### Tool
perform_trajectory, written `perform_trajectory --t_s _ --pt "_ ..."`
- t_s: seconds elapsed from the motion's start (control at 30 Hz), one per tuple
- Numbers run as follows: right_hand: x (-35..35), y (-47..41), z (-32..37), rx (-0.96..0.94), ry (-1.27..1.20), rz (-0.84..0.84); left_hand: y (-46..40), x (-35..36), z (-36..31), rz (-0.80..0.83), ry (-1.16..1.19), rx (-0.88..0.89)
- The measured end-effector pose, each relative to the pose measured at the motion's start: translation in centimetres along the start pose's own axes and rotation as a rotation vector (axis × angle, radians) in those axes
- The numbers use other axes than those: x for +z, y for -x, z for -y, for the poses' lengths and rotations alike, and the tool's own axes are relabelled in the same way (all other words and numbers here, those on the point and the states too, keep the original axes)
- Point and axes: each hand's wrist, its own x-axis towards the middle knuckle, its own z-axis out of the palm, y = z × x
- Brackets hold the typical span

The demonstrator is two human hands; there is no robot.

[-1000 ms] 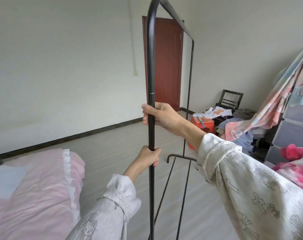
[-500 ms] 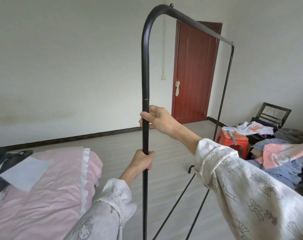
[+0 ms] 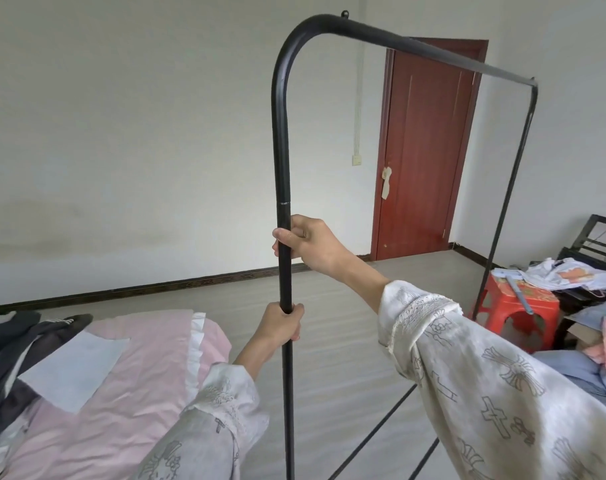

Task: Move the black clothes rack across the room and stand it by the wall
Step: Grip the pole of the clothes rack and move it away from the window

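Note:
The black clothes rack [image 3: 281, 133] stands upright in front of me, its near post running down the middle of the view. Its top bar reaches right toward the far post by the red door. My right hand [image 3: 310, 245] is closed around the near post at about chest height. Below it, my left hand [image 3: 283, 323] grips the same post. Two lower rails of the rack slant across the floor at the bottom right. The rack's feet are out of view.
A bed with a pink cover [image 3: 121, 382] and dark clothes lies at the lower left. The white wall [image 3: 121, 150] with a dark skirting runs behind. A red door [image 3: 429, 147] is closed at the right. A red stool [image 3: 523, 317], piled clothes and a black frame crowd the right side.
The view has swung left and the rack has turned, its top bar now spreading wide to the right. The door has shifted right, and more of the bed shows. Both hands keep their grip.

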Motion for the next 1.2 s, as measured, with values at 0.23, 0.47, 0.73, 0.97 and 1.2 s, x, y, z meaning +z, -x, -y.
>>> perform_trajectory --t_s 0.23,0.47,0.73,0.97,1.2 --pt "3.9 -9.3 -2.0 0.016 -0.002 -0.015 -8.7 -5.7 1.3 -0.006 0.015 -0.012" --pt "5.3 -16.6 -4.2 0.030 -0.014 0.011 -16.0 -8.7 2.2 -0.043 0.045 -0.016" --pt "5.9 -24.5 -6.9 0.016 0.015 0.023 -24.0 -10.8 2.9 -0.131 0.018 -0.036" --pt "6.9 -31.9 -9.3 0.007 0.115 0.046 -31.0 -12.8 3.0 -0.145 0.030 -0.095" --pt "8.5 -39.9 -11.8 -0.036 0.138 0.040 -38.5 -15.8 3.2 -0.132 0.025 -0.112"
